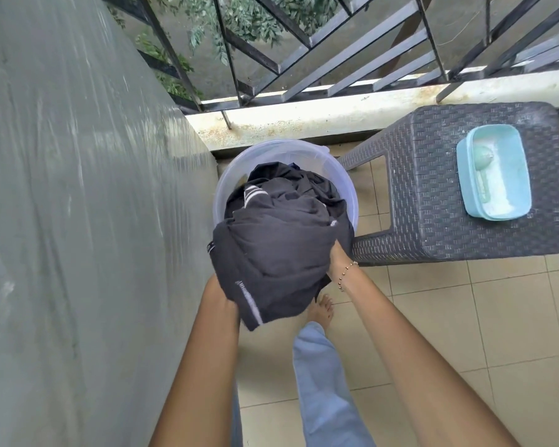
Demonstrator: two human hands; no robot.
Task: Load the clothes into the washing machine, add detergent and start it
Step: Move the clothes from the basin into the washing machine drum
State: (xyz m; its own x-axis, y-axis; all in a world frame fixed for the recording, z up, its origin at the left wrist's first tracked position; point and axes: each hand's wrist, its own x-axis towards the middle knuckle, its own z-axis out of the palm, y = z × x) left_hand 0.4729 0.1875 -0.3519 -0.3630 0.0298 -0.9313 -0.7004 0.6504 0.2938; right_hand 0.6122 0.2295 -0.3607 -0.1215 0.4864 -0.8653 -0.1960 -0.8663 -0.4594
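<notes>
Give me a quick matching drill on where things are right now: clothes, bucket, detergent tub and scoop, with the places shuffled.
Things
1. dark clothes
2. translucent bucket
3. blue detergent tub
4. green scoop

Places
A. on the wicker stool
B. lying inside the tub
C. on the tiled floor, beside the stool
D. lifted above the bucket, with the right hand gripping them

Pairs: 1-D, 2-C, 3-A, 4-B
</notes>
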